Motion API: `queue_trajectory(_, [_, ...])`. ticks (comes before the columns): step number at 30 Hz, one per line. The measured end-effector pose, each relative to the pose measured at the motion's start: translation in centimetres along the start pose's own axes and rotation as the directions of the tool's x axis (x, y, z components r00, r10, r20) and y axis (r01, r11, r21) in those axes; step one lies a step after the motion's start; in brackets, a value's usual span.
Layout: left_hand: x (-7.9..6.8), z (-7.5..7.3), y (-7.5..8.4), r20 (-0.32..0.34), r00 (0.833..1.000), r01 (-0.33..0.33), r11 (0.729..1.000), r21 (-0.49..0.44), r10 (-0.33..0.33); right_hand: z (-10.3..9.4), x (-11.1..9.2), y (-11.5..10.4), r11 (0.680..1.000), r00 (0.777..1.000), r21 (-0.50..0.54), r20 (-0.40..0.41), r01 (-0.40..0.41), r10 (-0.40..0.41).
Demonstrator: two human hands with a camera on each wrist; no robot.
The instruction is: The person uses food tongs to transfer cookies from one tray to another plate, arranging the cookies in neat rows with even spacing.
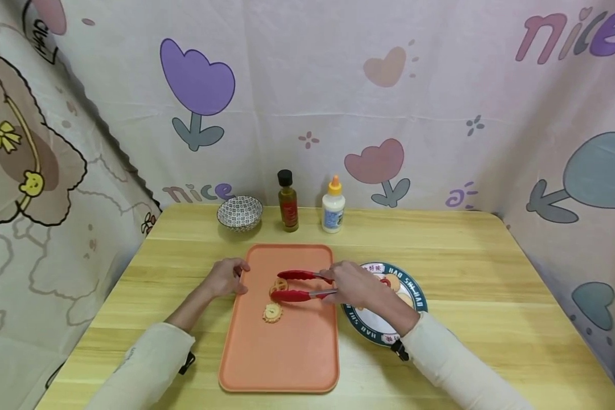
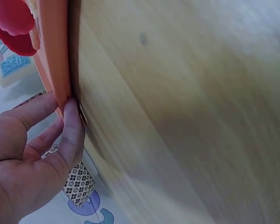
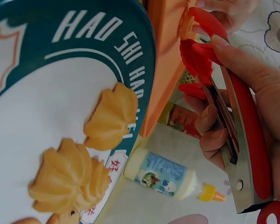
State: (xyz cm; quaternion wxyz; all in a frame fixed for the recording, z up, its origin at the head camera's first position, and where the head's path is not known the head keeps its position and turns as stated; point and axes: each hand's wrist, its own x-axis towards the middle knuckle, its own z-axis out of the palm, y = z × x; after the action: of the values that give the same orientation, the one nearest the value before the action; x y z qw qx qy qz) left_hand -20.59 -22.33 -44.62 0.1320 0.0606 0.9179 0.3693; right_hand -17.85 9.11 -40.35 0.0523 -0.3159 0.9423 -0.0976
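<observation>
In the head view my right hand (image 1: 356, 283) grips red-tipped metal tongs (image 1: 293, 295) over the orange tray (image 1: 279, 359). The parted tong tips lie about a pretzel-shaped cookie (image 1: 279, 285); whether they touch it I cannot tell. Just below it on the tray is a round cookie (image 1: 273, 312) with a scalloped edge. My left hand (image 1: 228, 277) pinches the tray's left rim. In the left wrist view, thumb and fingers of that hand (image 2: 35, 161) meet at the rim. The right wrist view has the tongs (image 3: 245, 135) between thumb and fingers.
Under my right forearm is a green-rimmed plate (image 1: 419, 296) with several cookies, among them a ridged swirl cookie (image 3: 113, 116). Along the table's back stand a patterned bowl (image 1: 240, 213), a dark-capped bottle (image 1: 288, 208) and a white bottle (image 1: 333, 210) with an orange tip.
</observation>
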Motion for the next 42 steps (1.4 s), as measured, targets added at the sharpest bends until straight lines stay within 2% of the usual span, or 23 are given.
queue_trajectory(4, [0.0, -0.1, 0.0, 0.002, 1.000, 0.007, 1.000, 0.007, -0.007, -0.5, -0.6, 0.2, 0.998, 0.999, 0.050, -0.022, -0.032, 0.034])
queue_trajectory(12, [0.0, -0.1, -0.1, 0.004, 1.000, 0.003, 1.000, 0.000, -0.003, -1.3, -3.0, 1.3, 0.996, 0.998, 0.078, -0.045, -0.050, 0.054])
queue_trajectory(18, [0.0, 0.0, 0.0, -0.001, 1.000, 0.003, 1.000, 0.007, -0.003, -1.9, -5.5, 2.6, 1.000, 0.994, 0.022, -0.110, 0.002, 0.001])
queue_trajectory(23, [0.1, 0.1, 0.0, 0.003, 1.000, 0.002, 1.000, 0.005, -0.002, -2.3, -7.7, 3.4, 0.998, 0.990, 0.035, -0.131, -0.052, 0.057])
queue_trajectory(29, [0.1, 0.0, 0.0, 0.001, 1.000, 0.007, 1.000, -0.008, -0.007, -3.1, -10.3, 4.5, 0.989, 0.984, 0.071, -0.111, -0.132, 0.140])
queue_trajectory(42, [0.1, -0.1, 0.1, 0.004, 1.000, 0.009, 1.000, 0.008, -0.009, -3.6, -15.1, 6.5, 0.968, 0.973, 0.113, -0.036, -0.225, 0.230])
